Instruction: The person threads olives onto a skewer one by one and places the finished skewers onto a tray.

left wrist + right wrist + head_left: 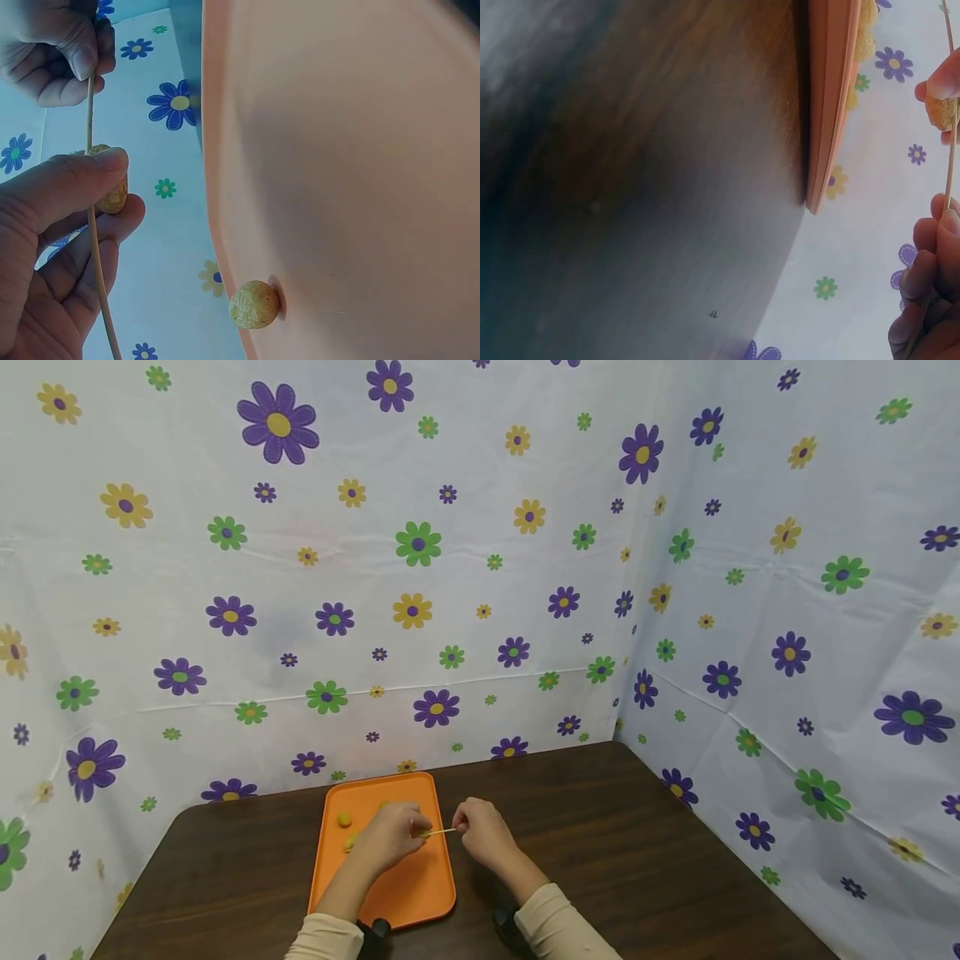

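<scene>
Over the orange tray point(405, 893), my left hand point(392, 839) pinches a small wrinkled yellow-brown ball point(112, 196) between thumb and fingers. A thin wooden skewer point(97, 259) runs past the thumb and overlaps the ball's edge in the left wrist view. I cannot tell whether it pierces the ball. My right hand point(483, 831), just off the tray's right edge, grips the skewer between thumb and curled fingers. In the right wrist view, the right hand point(934, 281) shows at the lower right, with the ball point(941, 112) in the left hand above it.
Similar yellow balls lie on the tray, one point(344, 819) at its left side and another point(351, 841) close to the left forearm. The tray sits on a dark wooden table point(600, 852). Flower-patterned cloth point(480, 585) hangs behind and to the right.
</scene>
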### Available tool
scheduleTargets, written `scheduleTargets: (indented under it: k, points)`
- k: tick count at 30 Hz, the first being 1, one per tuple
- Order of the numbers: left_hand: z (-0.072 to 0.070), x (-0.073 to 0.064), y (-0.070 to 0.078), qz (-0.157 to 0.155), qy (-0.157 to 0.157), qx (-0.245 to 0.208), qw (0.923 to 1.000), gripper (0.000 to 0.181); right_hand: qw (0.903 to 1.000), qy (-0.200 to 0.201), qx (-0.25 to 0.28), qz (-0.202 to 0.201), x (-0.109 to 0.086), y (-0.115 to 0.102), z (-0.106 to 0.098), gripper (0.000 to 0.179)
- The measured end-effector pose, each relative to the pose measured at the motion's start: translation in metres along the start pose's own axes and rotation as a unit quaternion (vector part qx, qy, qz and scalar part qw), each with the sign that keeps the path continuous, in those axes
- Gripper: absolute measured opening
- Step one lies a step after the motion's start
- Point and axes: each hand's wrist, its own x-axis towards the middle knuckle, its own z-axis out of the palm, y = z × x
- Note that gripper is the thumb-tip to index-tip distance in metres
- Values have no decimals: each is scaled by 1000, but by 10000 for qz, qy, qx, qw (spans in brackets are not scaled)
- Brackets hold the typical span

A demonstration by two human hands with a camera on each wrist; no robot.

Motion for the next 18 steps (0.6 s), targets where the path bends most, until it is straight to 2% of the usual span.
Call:
scheduleTargets:
  k: [9, 18]
  points:
    - [-1, 0, 2, -169, -25, 21, 9999, 18, 10000, 17, -23, -3, 2, -6, 0, 23]
    - [0, 1, 3, -50, -23, 94, 9999, 18, 10000, 34, 30, -48, 1, -7, 3, 22]
